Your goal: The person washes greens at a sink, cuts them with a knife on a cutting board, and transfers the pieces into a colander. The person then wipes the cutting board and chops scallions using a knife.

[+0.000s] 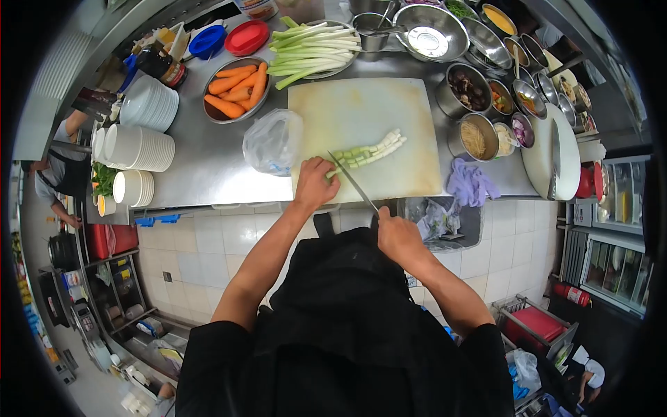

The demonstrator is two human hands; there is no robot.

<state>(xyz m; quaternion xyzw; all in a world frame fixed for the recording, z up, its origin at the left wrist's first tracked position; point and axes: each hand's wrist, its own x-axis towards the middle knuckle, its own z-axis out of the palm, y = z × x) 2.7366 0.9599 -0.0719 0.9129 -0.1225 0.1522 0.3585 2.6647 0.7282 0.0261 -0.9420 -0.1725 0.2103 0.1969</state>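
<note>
On the white cutting board (pixel 368 104) lies a row of spring onions (pixel 365 154), partly cut into short pieces, the white ends toward the right. My left hand (pixel 316 183) presses curled fingers on their green end at the board's front left. In my right hand (pixel 399 238) is the handle of a knife (pixel 356 185); its blade slants away to the left across the onions, close beside my left fingertips. Behind the board, more spring onions (pixel 313 52) are heaped on a round metal plate. A clear plastic bag (pixel 273 141) touches the board's left edge.
A bowl of carrots (pixel 236 90), stacked white bowls (pixel 142 147) and plates (pixel 149 103) stand to the left. Several metal containers (pixel 464 90) and a purple cloth (pixel 471 182) are on the right. A bin (pixel 445 222) sits below the counter edge. Other people are at the far left and lower right.
</note>
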